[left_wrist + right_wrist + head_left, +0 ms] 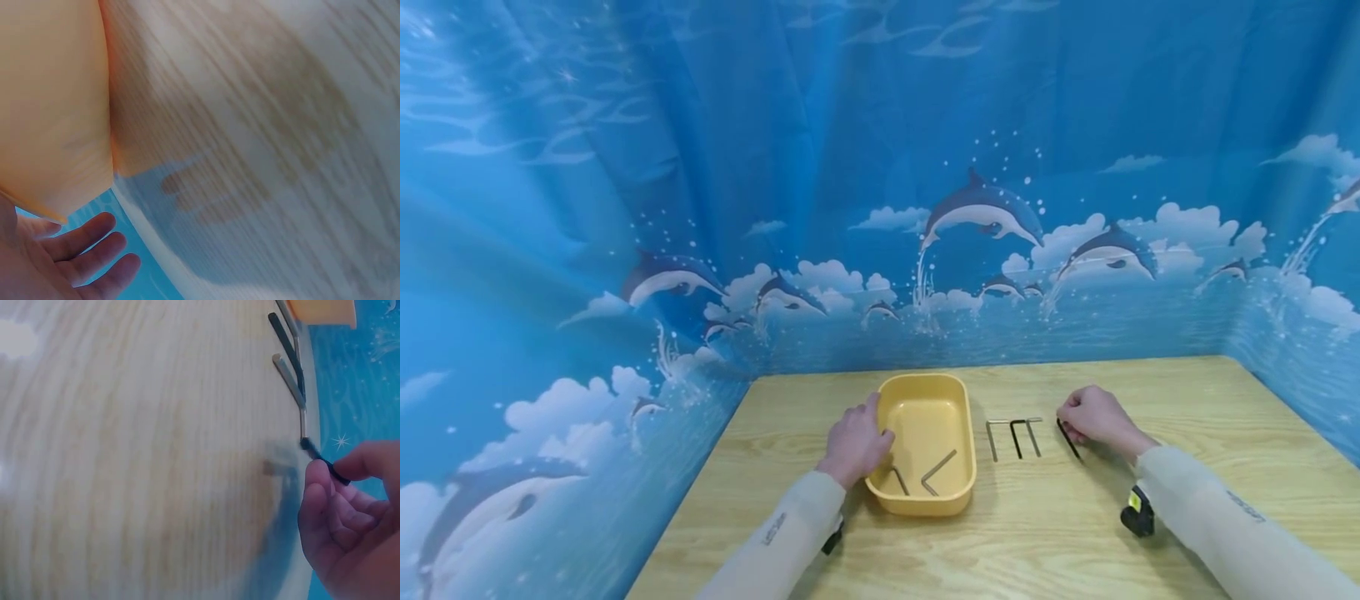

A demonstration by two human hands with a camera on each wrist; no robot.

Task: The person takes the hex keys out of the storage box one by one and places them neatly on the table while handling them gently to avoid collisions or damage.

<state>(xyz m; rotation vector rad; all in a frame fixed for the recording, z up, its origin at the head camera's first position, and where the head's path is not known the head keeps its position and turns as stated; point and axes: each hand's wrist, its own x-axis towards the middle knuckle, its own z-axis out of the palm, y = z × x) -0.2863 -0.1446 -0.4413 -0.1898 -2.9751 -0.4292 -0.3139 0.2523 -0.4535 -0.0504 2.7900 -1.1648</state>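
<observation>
My left hand [854, 442] grips the left rim of a yellow plastic bin [925, 506], its thumb over the inner side. In the left wrist view, its other fingers [94, 240] spread loosely beside the bin's wall. Two hex keys lie inside the bin, a dark one [900, 481] and a grey one [934, 472]. Over the table on the right, my right hand [1097, 415] pinches a black hex key [1071, 442] between thumb and fingertips. To its left lie a silver hex key [992, 442], a black one [1017, 440] and another silver one [1035, 440], side by side.
The wooden table [1000, 550] runs back to a blue curtain [850, 167] printed with dolphins, which also encloses it on both sides. A black wrist device [1138, 512] sits beneath the right sleeve.
</observation>
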